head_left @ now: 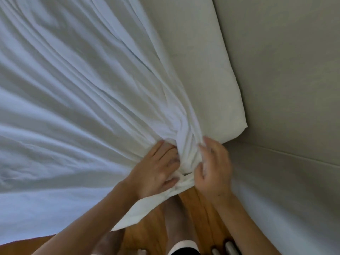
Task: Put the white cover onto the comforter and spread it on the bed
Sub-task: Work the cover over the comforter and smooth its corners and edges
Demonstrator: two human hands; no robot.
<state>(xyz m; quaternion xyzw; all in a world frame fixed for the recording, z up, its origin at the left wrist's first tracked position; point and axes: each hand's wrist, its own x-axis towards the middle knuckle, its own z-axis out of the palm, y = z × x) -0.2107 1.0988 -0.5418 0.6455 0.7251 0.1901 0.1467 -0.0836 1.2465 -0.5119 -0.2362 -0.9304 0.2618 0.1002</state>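
The white cover (77, 92) lies in long wrinkles across the bed and fills the left of the view. Its folds gather into one bunched corner (185, 153) near the bed's corner. My left hand (156, 172) grips that bunch from the left, fingers curled into the cloth. My right hand (213, 162) holds the same bunch from the right, fingertips on the fabric's edge. A loose flap of cover (139, 210) hangs below my left wrist. The comforter itself cannot be told apart from the cover.
The bare off-white mattress (207, 70) shows to the right of the cover, ending in a rounded corner. A pale wall (287, 89) runs close along it. Wooden floor (152, 234) and my legs lie below my hands.
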